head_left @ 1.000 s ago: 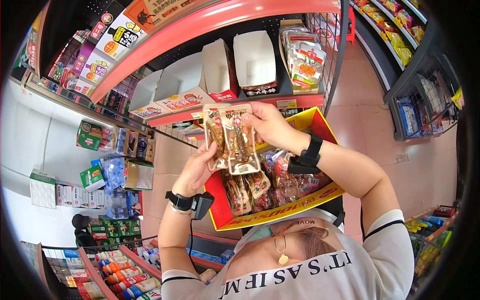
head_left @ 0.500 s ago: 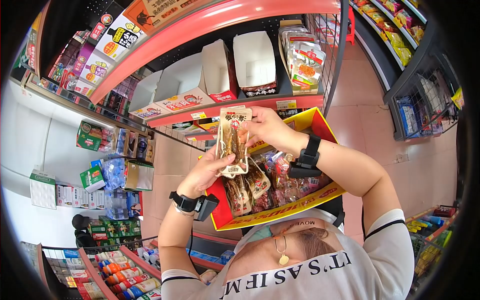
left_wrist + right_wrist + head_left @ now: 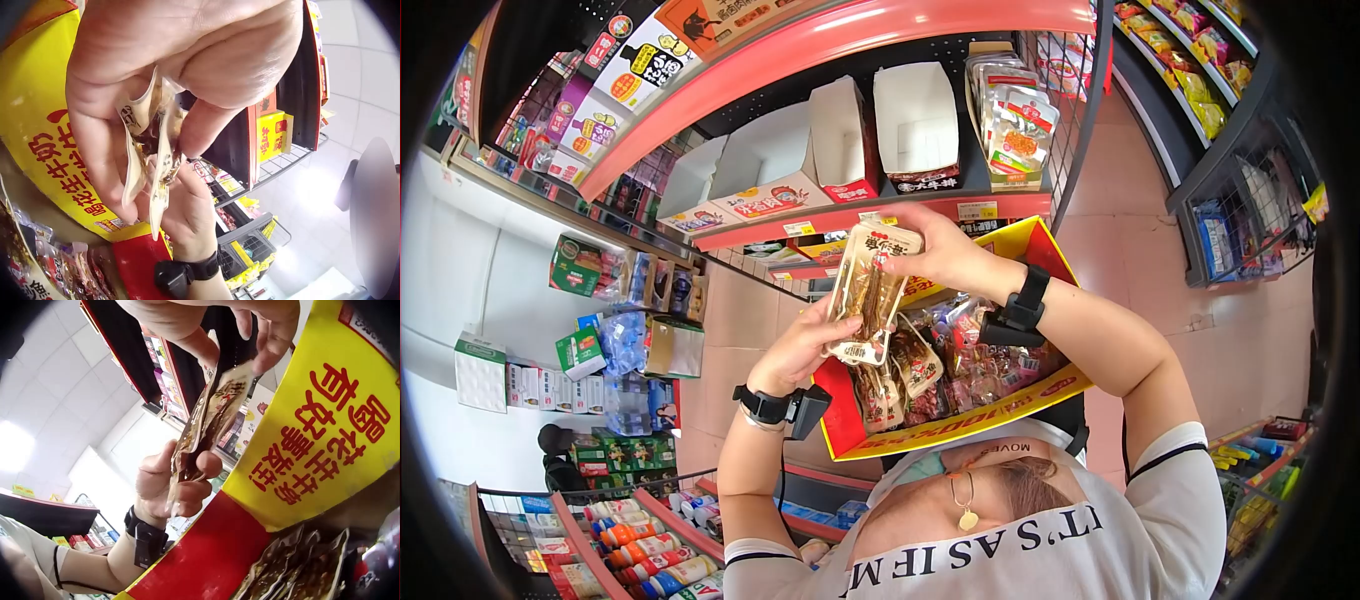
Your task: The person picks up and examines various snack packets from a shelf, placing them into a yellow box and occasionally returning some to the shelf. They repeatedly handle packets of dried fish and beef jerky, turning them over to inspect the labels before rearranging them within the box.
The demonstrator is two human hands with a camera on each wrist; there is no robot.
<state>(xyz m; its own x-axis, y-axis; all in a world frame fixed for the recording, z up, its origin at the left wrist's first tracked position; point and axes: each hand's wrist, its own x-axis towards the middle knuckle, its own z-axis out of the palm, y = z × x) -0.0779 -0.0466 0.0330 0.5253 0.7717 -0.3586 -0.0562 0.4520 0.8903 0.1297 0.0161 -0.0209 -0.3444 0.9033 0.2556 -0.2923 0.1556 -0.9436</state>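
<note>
Several flat, cream-edged sealed snack packets [image 3: 868, 290] with brown contents overlap in a small stack above the carton in the head view. My left hand [image 3: 798, 345] grips their lower end, thumb across the front. At the upper end, my right hand [image 3: 940, 250] pinches them. The left wrist view shows two packets [image 3: 156, 156] edge-on, slightly spread apart between thumb and fingers. More packets like these [image 3: 300, 565] stand in the red-and-yellow carton [image 3: 840, 400], just under the hands.
Purple and clear wrapped snacks [image 3: 990, 365] fill the carton's other side. Ahead, a shelf with a red edge [image 3: 800, 230] holds white display boxes [image 3: 915, 120] and a box of pouches [image 3: 1015, 130]. Bottles [image 3: 640, 545] stand on a rack near the body.
The packets, fanned side by side a second ago, now overlap in one stack. The stack has tilted slightly, and the right hand has shifted along its upper end.
</note>
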